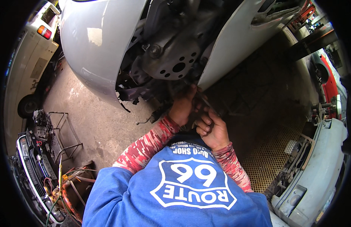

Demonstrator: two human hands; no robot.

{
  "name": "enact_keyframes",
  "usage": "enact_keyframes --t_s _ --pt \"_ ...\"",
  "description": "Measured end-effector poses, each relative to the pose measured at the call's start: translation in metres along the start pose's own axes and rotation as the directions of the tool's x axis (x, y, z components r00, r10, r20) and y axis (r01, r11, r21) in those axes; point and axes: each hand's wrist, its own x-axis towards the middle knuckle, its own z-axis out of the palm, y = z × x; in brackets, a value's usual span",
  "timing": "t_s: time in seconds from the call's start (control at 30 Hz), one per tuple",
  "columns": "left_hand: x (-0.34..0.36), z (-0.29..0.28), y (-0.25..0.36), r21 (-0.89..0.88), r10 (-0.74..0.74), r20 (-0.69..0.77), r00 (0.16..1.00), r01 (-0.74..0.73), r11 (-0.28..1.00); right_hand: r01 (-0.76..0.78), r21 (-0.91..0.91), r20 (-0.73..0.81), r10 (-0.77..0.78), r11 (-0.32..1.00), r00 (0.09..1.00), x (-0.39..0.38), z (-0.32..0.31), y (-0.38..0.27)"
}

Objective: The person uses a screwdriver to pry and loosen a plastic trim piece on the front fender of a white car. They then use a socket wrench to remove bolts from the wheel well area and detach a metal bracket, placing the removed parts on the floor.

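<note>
A silver car [96, 41] stands with its wheel off, and the bare metal wheel hub [175, 60] shows in the open wheel arch. My left hand [183, 106] reaches up under the hub into dark parts; what it holds is hidden. My right hand [212, 128] is closed around the handle of a slim metal tool [204, 100] that points up toward the lower edge of the wheel arch. Both forearms wear red patterned sleeves under a blue shirt [175, 189].
A white vehicle [30, 56] stands at the left. A metal frame rack [64, 132] and engine parts with hoses [43, 178] lie at the lower left. A detached pale bumper [315, 166] and a yellow mesh grate [266, 159] are at the right, a red car [328, 81] beyond.
</note>
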Motion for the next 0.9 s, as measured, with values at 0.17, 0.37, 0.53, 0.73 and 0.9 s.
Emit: enact_keyframes --t_s 0.17,0.37,0.53,0.73,0.9 --pt "0.002 -0.002 -0.005 0.005 0.048 0.01 0.999 -0.048 0.999 -0.044 0.109 -0.03 0.047 0.993 0.998 0.001 -0.01 -0.004" --pt "-0.002 -0.002 0.004 0.018 0.005 0.001 1.0 -0.005 1.0 0.377 -0.527 -0.042 -0.466 0.762 0.884 0.01 -0.006 -0.009" --pt "-0.012 0.003 0.008 0.087 -0.093 0.01 0.996 0.091 0.992 0.367 -0.693 0.668 -0.362 -0.621 0.65 -0.004 0.005 -0.033" --pt "-0.012 0.007 0.005 0.14 -0.04 -0.042 0.998 0.045 0.989 0.357 -0.922 0.371 -0.616 -0.151 0.695 -0.011 -0.01 -0.019" --pt "-0.012 0.003 0.003 0.103 -0.033 0.033 0.999 0.03 0.994 0.096 -0.665 -0.313 -0.393 0.741 0.865 -0.034 -0.029 -0.016"
